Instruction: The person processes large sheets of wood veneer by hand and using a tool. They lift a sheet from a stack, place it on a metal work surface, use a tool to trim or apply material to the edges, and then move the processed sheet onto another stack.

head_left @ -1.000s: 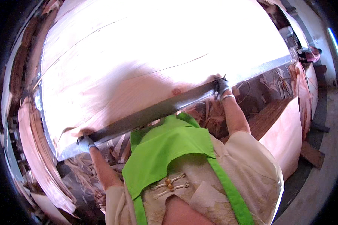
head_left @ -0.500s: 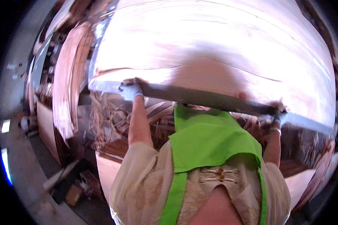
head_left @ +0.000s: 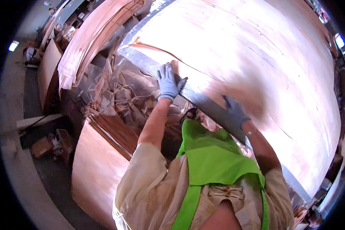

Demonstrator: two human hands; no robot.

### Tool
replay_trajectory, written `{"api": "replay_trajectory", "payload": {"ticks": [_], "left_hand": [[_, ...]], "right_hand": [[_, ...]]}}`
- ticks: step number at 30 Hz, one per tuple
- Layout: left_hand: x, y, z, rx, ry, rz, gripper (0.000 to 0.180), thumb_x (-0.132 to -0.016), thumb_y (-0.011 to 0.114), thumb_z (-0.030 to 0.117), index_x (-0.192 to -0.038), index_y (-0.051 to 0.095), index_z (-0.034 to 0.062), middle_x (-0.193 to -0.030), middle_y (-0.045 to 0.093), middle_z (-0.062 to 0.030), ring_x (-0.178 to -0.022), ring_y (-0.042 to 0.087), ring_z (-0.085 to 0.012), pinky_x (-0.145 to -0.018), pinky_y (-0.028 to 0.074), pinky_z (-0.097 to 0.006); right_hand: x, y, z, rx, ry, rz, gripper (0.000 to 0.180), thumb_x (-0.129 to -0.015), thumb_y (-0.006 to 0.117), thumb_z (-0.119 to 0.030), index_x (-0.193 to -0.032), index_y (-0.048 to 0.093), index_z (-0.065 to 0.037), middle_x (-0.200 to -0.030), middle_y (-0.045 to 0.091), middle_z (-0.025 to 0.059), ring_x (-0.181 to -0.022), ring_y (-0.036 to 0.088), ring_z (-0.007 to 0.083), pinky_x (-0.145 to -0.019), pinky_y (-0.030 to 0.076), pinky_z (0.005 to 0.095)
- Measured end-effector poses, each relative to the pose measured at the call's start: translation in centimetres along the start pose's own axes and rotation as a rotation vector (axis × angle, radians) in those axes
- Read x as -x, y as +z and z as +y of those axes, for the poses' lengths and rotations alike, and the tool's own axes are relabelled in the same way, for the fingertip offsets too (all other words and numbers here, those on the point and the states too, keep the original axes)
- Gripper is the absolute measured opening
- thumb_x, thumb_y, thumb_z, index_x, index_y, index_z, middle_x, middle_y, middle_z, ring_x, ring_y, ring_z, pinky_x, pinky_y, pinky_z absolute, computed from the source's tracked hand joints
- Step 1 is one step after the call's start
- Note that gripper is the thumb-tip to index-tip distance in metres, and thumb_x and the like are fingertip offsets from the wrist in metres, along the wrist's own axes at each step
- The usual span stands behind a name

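A broad sheet of pale wood veneer (head_left: 295, 65) lies over a worktable with a grey metal edge (head_left: 207, 105). My left hand (head_left: 167, 82), in a light grey glove, rests on that edge near the sheet's border, fingers stretched out and thumb apart. Over the sheet, just inside the edge, is my right hand (head_left: 235, 111), its gloved fingers extended and in shadow. Whether its palm presses on the veneer I cannot tell. A raised, split strip of veneer (head_left: 151, 48) shows near the table's left corner.
Torn veneer scraps (head_left: 119, 86) are heaped below the table's edge. Stacked veneer sheets (head_left: 90, 46) hang over a support at the far left. Another veneer stack (head_left: 99, 161) stands at my near left. A plank (head_left: 38, 121) and a brown box (head_left: 42, 147) lie on the floor.
My hands were far apart on the metal edge and are now closer together. The right one has come onto the sheet. The view has turned, so the edge now slants down to the right.
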State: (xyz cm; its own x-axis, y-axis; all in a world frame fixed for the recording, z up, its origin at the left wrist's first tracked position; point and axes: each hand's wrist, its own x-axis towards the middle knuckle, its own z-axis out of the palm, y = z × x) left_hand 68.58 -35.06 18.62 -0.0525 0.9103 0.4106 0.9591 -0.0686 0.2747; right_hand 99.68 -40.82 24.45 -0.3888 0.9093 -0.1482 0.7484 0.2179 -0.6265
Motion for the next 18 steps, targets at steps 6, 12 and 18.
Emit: {"api": "replay_trajectory", "payload": {"ticks": [6,12,18], "left_hand": [[-1.6,1.5,-1.9,0.106,0.037,-0.12,0.098,-0.068,0.062,0.057,-0.135,0.021,-0.0019,-0.137,0.03,-0.021,-0.129,0.026,-0.0329,-0.107,0.014,-0.046],[-1.5,2.0,-2.7,0.156,-0.015,-0.124,0.104,-0.063,0.067,0.056,-0.135,0.02,-0.0013,-0.136,0.031,-0.0215,-0.129,0.026,-0.0315,-0.107,0.014,-0.045],[-1.4,2.1,-3.1,0.168,0.012,-0.113,0.102,-0.063,0.066,0.054,-0.137,0.02,0.0013,-0.138,0.029,-0.0189,-0.129,0.026,-0.0326,-0.106,0.015,-0.047]], "right_hand": [[-12.6,4.5,-5.6,0.504,-0.208,-0.113,0.028,-0.087,0.042,-0.014,-0.113,0.05,-0.006,-0.085,0.062,0.0164,-0.077,0.063,0.0323,-0.064,0.05,0.0424],[-19.5,7.5,-8.5,0.689,-0.31,-0.196,0.02,-0.083,0.044,-0.01,-0.098,0.056,-0.006,-0.09,0.063,0.0151,-0.078,0.064,0.0314,-0.062,0.05,0.0433],[-20.1,7.3,-11.1,0.704,-0.168,-0.279,0.022,-0.081,0.045,-0.009,-0.098,0.058,-0.003,-0.092,0.064,0.0155,-0.077,0.065,0.0308,-0.062,0.051,0.0422]]}}
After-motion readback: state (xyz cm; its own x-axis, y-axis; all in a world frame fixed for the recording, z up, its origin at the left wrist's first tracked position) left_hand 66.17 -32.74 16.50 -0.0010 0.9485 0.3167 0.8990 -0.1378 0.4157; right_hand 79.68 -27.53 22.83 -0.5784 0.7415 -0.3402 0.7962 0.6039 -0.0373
